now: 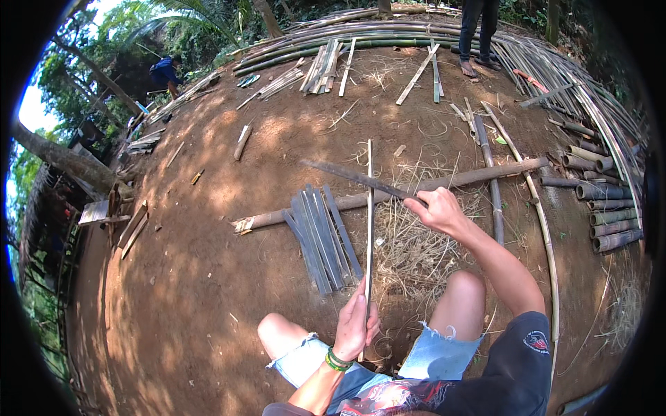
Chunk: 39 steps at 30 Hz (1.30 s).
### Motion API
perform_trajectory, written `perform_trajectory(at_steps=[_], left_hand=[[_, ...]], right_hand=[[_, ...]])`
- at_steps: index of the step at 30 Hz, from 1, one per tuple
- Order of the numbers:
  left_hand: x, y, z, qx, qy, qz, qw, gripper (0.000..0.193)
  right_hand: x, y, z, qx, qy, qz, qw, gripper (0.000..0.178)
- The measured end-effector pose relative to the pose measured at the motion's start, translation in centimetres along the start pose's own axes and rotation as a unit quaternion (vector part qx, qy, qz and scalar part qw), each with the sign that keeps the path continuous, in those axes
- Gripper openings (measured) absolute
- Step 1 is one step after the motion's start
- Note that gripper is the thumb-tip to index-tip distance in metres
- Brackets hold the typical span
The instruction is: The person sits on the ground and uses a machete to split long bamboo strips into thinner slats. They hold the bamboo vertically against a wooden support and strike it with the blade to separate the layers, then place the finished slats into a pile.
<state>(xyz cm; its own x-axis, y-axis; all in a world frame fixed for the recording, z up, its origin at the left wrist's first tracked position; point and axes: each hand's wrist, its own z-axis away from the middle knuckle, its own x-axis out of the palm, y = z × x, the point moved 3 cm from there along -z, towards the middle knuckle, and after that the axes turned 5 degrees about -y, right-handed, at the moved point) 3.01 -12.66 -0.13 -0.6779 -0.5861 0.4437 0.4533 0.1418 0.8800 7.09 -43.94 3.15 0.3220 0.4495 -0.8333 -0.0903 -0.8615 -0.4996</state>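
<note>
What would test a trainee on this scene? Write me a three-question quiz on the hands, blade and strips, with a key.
1. True or false: in the picture, the dark slats lie to the left of the slim strip held up.
2. Which hand holds the long knife?
3. Fill the blank: the green wristbands circle the ___ wrist.

Key: 1. True. 2. The right hand. 3. Left.

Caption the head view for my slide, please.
Left hand grips a bamboo strip while the right hand holds a long knife across it.
</note>
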Motion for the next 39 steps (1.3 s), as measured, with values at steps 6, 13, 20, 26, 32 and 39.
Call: perform_trajectory(at_steps=[6, 13, 20, 26, 32, 39], left_hand=[[-1.0, 1.2, 1.6, 0.048, -0.103, 0.200, 0.973, 0.065], [-2.4, 4.0, -3.6, 0.054, 0.038, 0.094, 0.993, 0.056], [-1.1, 5.3, -5.3, 0.086, 0.079, 0.044, 0.992, 0.053], [0.0, 5.8, -4.6, 0.049, 0.018, 0.063, 0.997, 0.052], [0.7, 6.3, -4.2, 0.020, -0.055, 0.104, 0.993, 0.050], [1.2, 6.3, -1.2, -0.003, -0.047, 0.093, 0.995, 0.046]], right_hand=[[-3.1, 4.9, -3.1, 0.071, 0.152, -0.136, 0.976, 0.069], [0.6, -4.8, 1.3, -0.015, 0.046, -0.276, 0.960, 0.063], [4.1, -8.2, 4.5, -0.136, -0.014, -0.172, 0.976, 0.062], [4.3, -8.6, 5.4, -0.225, -0.024, -0.113, 0.968, 0.053], [3.5, -8.6, 5.2, -0.278, -0.011, -0.082, 0.957, 0.061], [2.4, -5.3, 1.4, -0.272, 0.081, -0.040, 0.958, 0.067]])
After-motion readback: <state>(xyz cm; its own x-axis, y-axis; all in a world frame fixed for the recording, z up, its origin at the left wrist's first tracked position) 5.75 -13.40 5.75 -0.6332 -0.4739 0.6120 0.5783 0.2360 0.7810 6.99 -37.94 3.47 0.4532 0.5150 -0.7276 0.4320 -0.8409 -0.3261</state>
